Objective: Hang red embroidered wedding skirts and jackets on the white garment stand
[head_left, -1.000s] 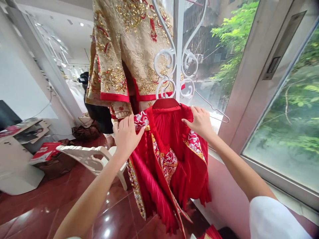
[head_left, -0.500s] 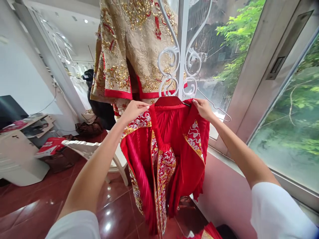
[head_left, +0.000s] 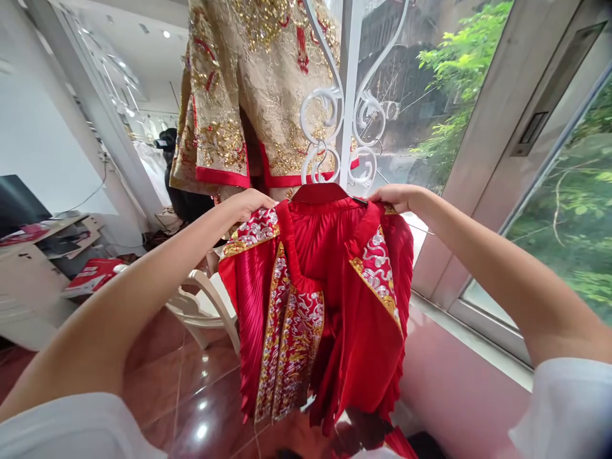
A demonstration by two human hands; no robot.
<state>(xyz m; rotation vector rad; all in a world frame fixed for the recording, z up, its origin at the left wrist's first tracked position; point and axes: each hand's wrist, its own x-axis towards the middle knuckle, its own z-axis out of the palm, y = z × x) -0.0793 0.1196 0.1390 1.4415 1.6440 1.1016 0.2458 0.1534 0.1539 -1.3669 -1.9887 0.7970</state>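
A red pleated garment point(head_left: 329, 280) with silver and gold embroidered bands hangs from a red hanger point(head_left: 319, 191) hooked on a white scrolled metal stand point(head_left: 344, 115). My left hand point(head_left: 248, 203) grips the garment's top left edge, fingers curled over the embroidered band. My right hand point(head_left: 394, 196) pinches the top right edge beside the hanger's end. Both arms reach forward at the same height, holding the top of the garment spread wide.
A gold embroidered robe point(head_left: 243, 95) with red trim hangs higher on the stand. A white chair point(head_left: 203, 303) stands on the glossy red tile floor. A white desk point(head_left: 33, 268) with papers is at the left. A large window point(head_left: 564, 204) fills the right.
Both hands rose from the garment's front to its top edge and drew apart, spreading it wider. The view came closer and lowered slightly.
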